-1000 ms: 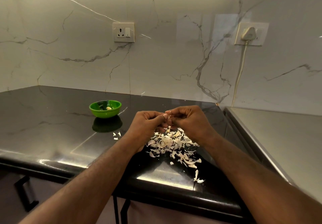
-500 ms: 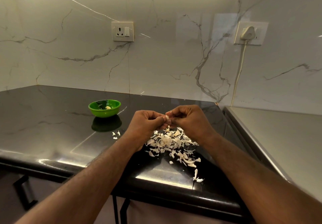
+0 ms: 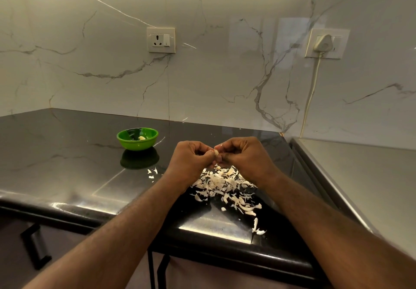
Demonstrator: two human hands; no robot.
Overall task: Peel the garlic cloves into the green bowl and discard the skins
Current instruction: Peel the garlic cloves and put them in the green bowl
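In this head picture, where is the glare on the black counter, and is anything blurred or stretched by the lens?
Head view: glare patches lie on the black counter near its front edge; the green bowl is mirrored in it; the left hand, right hand and the garlic clove they pinch look sharp; the forearms stretch toward the lower corners, a wide-lens effect.

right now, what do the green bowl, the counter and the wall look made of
Green bowl: probably plastic or melamine, glossy; even bright colour, soft sheen.
Counter: polished black stone, likely granite; it mirrors the bowl and light streaks.
Wall: glossy marble-look tile or slab; grey veins, straight vertical joints.
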